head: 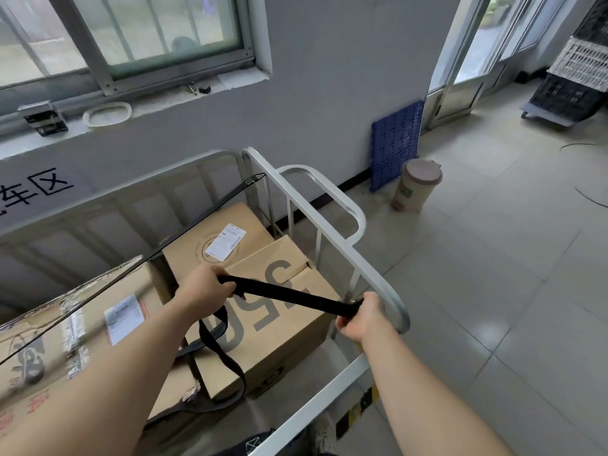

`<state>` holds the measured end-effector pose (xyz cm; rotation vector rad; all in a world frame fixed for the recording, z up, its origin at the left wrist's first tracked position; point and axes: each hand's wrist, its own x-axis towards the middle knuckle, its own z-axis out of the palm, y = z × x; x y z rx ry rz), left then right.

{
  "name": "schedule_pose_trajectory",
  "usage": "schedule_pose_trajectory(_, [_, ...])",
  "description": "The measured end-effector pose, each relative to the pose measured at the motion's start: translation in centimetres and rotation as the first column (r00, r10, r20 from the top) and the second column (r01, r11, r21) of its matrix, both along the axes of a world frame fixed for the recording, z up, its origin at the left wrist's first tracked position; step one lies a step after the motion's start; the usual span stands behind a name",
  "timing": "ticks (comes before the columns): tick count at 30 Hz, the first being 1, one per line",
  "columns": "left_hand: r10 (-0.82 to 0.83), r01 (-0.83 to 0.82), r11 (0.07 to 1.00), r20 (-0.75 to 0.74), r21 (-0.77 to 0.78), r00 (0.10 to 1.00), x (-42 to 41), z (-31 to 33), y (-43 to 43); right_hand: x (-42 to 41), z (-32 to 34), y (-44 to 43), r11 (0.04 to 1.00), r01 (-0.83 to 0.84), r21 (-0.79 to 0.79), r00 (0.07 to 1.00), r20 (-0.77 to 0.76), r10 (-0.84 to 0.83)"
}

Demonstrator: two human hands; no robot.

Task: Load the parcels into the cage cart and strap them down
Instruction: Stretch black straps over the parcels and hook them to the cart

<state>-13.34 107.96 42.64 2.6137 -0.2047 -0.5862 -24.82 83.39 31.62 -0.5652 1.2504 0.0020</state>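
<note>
Both bare hands hold one wide black webbing strap (289, 292) pulled straight between them above the parcels. The left hand (205, 287) is closed in a fist around the strap's inner end, fingers curled under and pressed together, and from that fist the rest of the strap drops in a loose loop across the front of the boxes. The right hand (363, 315) is also wrapped tight on the strap, fingers folded around it, just beside the curved corner of the grey metal cage cart (378, 268) (whether the strap passes round the rail there cannot be told). Inside the cart sit three parcels: a brown cardboard box with large grey lettering (279, 327) nearest the right rail, a plain brown cardboard box with a white shipping label (223, 238) behind it and touching it, and a cardboard box wrapped in shiny clear tape (82, 324) to the left, partly hidden by the left forearm. A thin black cord (184, 232) runs taut from the cart's far upper corner diagonally over the left-hand box. On the tiled floor beyond the cart stand a beige lidded bin (416, 185) and a blue perforated plastic panel (396, 146) leaning on the wall
</note>
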Motion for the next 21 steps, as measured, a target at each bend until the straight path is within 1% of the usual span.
schedule_pose_trajectory(3, [0.015,-0.015,1.0,-0.035,-0.004,0.999,0.6,-0.7,-0.4,0.9,-0.5,-0.5,1.0,0.031,-0.006,0.999,-0.037,-0.031])
schedule_pose_trajectory(5, [0.016,-0.017,1.0,-0.058,-0.019,0.998,1.0,-1.2,-0.7,1.5,-1.3,-0.9,1.0,0.004,-0.011,0.996,-0.091,-0.005])
schedule_pose_trajectory(9, [0.022,-0.025,0.999,-0.088,-0.034,0.996,1.5,-2.0,-1.3,2.1,-2.7,-1.7,0.997,-0.041,0.063,0.99,-0.133,0.05])
schedule_pose_trajectory(12, [0.036,-0.039,0.999,-0.1,-0.031,0.994,1.8,-2.6,-1.6,2.5,-3.6,-2.3,0.995,-0.014,0.102,0.991,-0.13,0.028])
schedule_pose_trajectory(16, [0.058,-0.061,0.998,-0.094,-0.027,0.994,2.2,-3.2,-1.6,3.2,-4.0,-2.9,0.996,0.004,0.085,0.992,-0.126,0.007])
schedule_pose_trajectory(21, [0.138,-0.139,0.99,-0.054,-0.015,0.989,2.5,-3.4,-1.0,4.5,-4.2,-3.1,0.997,0.005,0.082,0.999,-0.037,-0.002])
